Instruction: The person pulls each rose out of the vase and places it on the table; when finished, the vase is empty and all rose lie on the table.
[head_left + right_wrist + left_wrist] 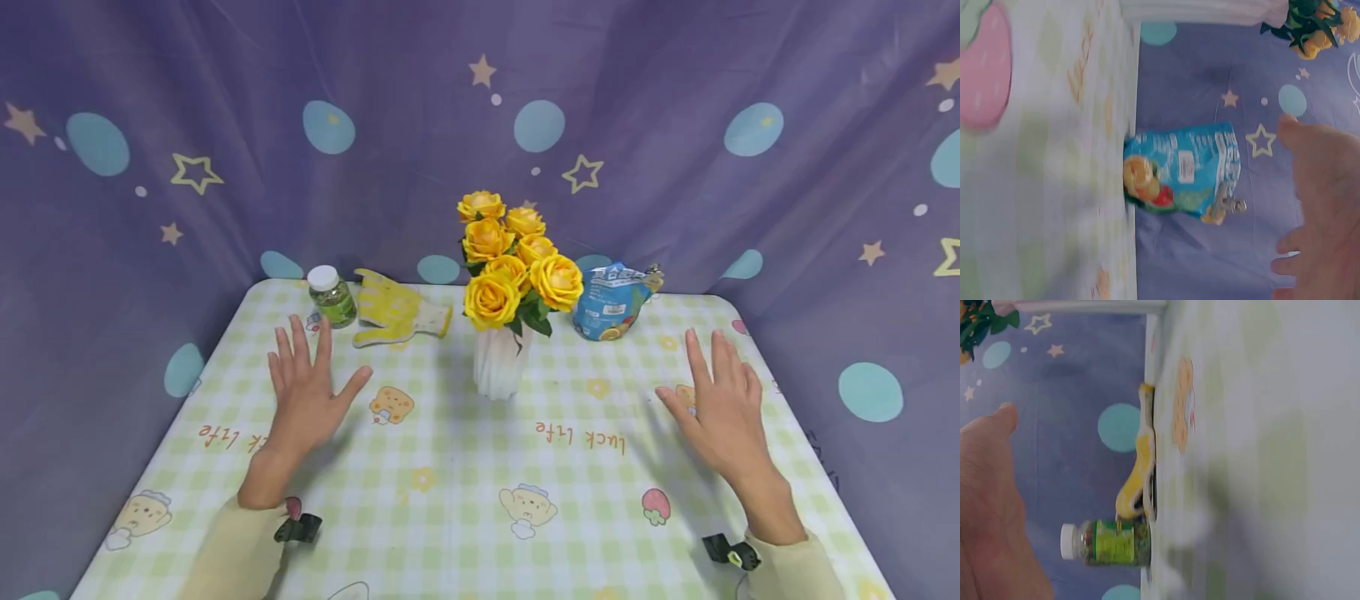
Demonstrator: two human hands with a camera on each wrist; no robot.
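Both hands hover over the tablecloth with fingers spread and nothing in them. My left hand (306, 402) is at the left, nearest a small jar (332, 297) with a white lid and green label. Beside that jar lies a yellow and white work glove (401, 308). Over the right side is my right hand (722, 410), in front of a blue snack pouch (611, 302) whose top is pinched by a metal clip (1229, 205). Between the hands, toward the back, a white vase (498, 363) holds several yellow roses (492, 298).
A green-checked tablecloth (457, 508) with printed cartoons covers the table. Behind and along both sides hangs a purple curtain (420, 192) with stars and dots, close to the table's back edge. Each sleeve carries a dark strap (298, 528) at the wrist.
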